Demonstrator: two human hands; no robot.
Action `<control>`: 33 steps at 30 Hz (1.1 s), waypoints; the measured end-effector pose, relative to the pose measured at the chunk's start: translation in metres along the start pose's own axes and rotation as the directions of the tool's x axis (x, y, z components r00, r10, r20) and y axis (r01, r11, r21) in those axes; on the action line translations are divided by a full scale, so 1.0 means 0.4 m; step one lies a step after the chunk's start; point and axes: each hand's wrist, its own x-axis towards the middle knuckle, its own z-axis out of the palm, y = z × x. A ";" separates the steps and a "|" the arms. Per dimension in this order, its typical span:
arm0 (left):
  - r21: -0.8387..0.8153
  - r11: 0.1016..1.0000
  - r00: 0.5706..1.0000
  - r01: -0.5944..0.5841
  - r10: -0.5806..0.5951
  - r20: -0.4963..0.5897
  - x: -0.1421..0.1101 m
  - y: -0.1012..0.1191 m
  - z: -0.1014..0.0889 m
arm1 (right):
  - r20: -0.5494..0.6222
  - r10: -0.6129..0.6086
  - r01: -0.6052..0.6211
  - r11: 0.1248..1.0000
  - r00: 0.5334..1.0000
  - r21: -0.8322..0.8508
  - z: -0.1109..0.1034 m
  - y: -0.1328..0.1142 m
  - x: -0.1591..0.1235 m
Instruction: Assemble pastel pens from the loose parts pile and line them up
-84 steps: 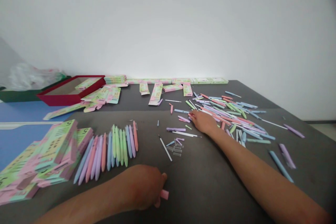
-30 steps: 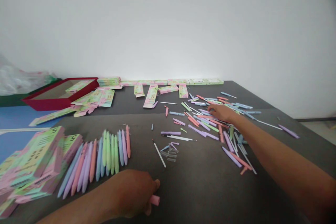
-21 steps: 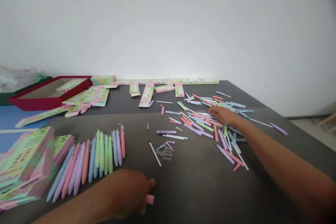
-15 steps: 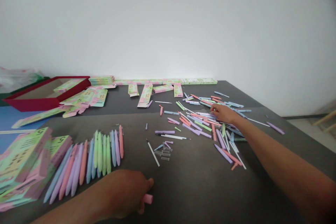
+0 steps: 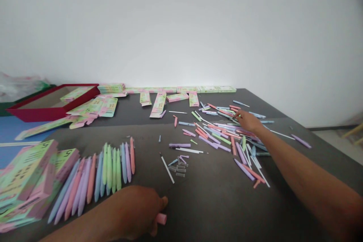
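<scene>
My left hand [image 5: 138, 210] is closed around a pink pen barrel [image 5: 161, 218], whose hollow-looking end sticks out past the fingers at the near edge of the table. Further off to the right, my right hand [image 5: 248, 121] reaches over a loose heap of pen parts [image 5: 224, 135] in pastel colours. Its fingertips are pinched together among the far parts; whatever they grip is too small to name. Past my left hand lies a row of whole pens [image 5: 106, 170] in blue, purple, pink and green.
Printed pen boxes [image 5: 27, 181] are stacked at the near left. A red tray [image 5: 36, 111] and flattened cartons [image 5: 95, 109] lie behind them. Small clear tubes [image 5: 180, 170] and a pen refill [image 5: 167, 168] rest mid-table. More boxes [image 5: 208, 89] line the wall.
My right hand has moved slightly farther away over the heap, its fingertips shifting to the parts at the back. My left hand keeps its hold on the pink barrel.
</scene>
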 end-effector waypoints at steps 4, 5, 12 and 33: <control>0.012 1.000 1.000 0.011 -0.012 0.012 0.007 -0.003 0.005 | 0.015 -0.019 0.019 1.000 1.000 -0.020 0.005 -0.036 0.045; 0.012 1.000 1.000 0.013 -0.013 0.016 0.008 -0.003 0.005 | 0.023 -0.020 0.021 0.999 1.000 -0.025 0.007 -0.047 0.057; 0.006 1.000 0.999 -0.003 0.003 0.042 0.003 -0.001 -0.005 | 0.045 0.065 -0.062 0.996 0.997 -0.063 0.027 -0.098 0.147; 0.017 1.000 0.999 -0.005 0.004 0.051 0.021 -0.028 0.005 | 0.173 -0.128 0.134 0.991 0.977 -0.023 0.039 0.056 0.167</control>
